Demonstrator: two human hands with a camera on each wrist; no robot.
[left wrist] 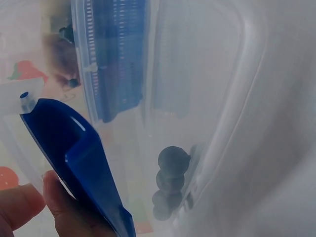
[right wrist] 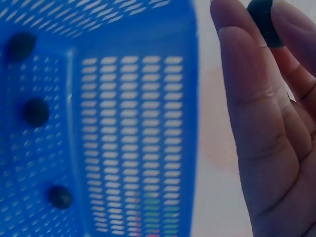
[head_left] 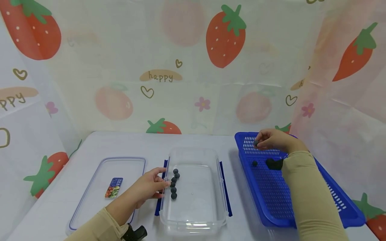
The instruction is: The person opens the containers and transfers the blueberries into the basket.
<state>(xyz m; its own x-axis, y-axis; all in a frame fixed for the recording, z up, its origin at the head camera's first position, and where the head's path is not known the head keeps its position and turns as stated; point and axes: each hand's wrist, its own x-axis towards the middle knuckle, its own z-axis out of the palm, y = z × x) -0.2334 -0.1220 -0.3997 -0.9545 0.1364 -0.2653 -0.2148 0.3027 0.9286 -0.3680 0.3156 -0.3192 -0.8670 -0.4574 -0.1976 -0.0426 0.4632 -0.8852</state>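
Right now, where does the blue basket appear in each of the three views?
Head: the blue basket lies at right, beside the clear container.
Left wrist: seen blurred through the container wall, top left.
Right wrist: fills the left half.
Shared landmark: the dark berries inside it.

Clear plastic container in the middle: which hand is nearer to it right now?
Left. The left hand rests against the clear container at its left wall, by the row of dark balls. The right hand is over the blue basket, pinching a dark ball.
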